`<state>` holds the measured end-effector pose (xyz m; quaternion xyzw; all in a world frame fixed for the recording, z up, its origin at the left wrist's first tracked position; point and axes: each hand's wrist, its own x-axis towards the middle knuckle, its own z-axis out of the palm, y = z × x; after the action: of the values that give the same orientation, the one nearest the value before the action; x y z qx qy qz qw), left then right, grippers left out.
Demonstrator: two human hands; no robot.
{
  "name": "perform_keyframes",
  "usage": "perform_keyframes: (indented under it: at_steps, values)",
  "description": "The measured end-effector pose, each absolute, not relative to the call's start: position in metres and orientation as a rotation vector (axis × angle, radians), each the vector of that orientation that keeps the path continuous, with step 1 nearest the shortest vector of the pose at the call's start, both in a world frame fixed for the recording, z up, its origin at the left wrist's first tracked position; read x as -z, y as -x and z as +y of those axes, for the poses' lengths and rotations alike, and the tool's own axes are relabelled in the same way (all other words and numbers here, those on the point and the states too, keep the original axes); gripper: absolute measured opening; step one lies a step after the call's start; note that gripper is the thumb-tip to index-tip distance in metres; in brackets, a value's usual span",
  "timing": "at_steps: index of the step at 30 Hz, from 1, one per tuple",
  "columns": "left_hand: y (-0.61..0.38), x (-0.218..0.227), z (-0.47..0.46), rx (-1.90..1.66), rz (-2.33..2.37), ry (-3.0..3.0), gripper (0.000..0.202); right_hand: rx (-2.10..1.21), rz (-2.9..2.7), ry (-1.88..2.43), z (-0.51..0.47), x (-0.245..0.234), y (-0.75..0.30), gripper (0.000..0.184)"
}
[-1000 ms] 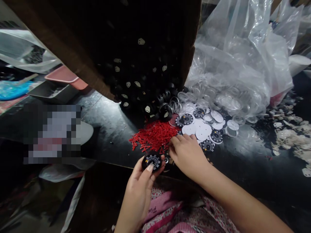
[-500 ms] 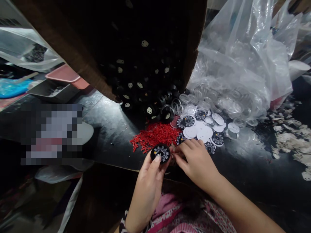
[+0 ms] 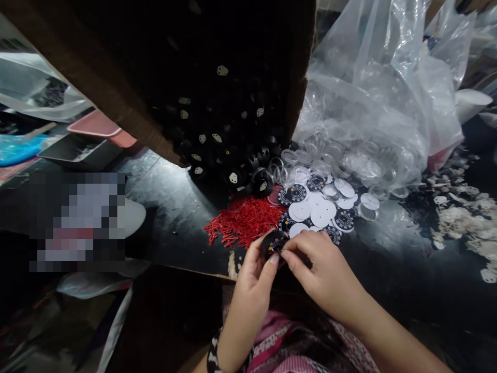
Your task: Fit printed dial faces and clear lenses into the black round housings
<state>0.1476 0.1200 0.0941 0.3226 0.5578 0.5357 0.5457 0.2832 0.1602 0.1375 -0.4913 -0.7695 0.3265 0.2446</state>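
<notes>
In the head view, the black dial (image 3: 274, 241) is held up near the front edge of the dark table (image 3: 399, 259), just in front of the pile of small red sticks (image 3: 248, 220). The left hand (image 3: 254, 274) grips it, with the thumb on the near side and the other fingers curled round the far left. The right hand (image 3: 326, 264) has its thumb and forefinger drawn close together at the dial's right edge; whether they pinch a small part cannot be told, as the tips hide it. This one piece looks partly made up: a printed face with white marks and a yellow patch already sits in the black cup, and a touch of red shows low on it, too small to tell whether a stick is in place. No clear ring can be made out over the face, so covering it seems left to do. Much stock remains loose. Black cups (image 3: 262, 185) spill from the cardboard box (image 3: 120, 111), many showing a pale plate, while clear rings (image 3: 322, 163) lie heaped by the plastic bag (image 3: 380, 93). White discs (image 3: 323, 213) and printed discs (image 3: 344, 219) are spread beyond the right hand, and pale flat pieces (image 3: 462, 228) lie well apart at the right. No finished dial can be picked out among these heaps, so the overall count cannot be judged.
</notes>
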Motion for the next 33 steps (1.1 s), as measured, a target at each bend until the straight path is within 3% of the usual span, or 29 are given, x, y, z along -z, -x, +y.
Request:
perform_keyframes:
  at_steps: [20, 24, 28, 33]
  values:
    - [-0.139, -0.114, 0.113, -1.188, 1.431, -0.864, 0.020, -1.097, -1.894, 1.366, 0.146, -0.140, -0.285, 0.023]
    - [-0.137, -0.109, 0.118, -1.115, 1.260, -0.627, 0.033, -0.900, -2.070, 1.274, 0.153, -0.140, -0.290, 0.007]
    - [-0.135, -0.105, 0.118, -1.083, 1.281, -0.543, 0.047, -0.577, -2.301, 1.192, 0.158, -0.134, -0.290, 0.013]
    - [-0.138, -0.103, 0.115, -1.082, 1.476, -0.459, 0.028, -0.307, -2.418, 1.162, 0.162, -0.131, -0.284, 0.016]
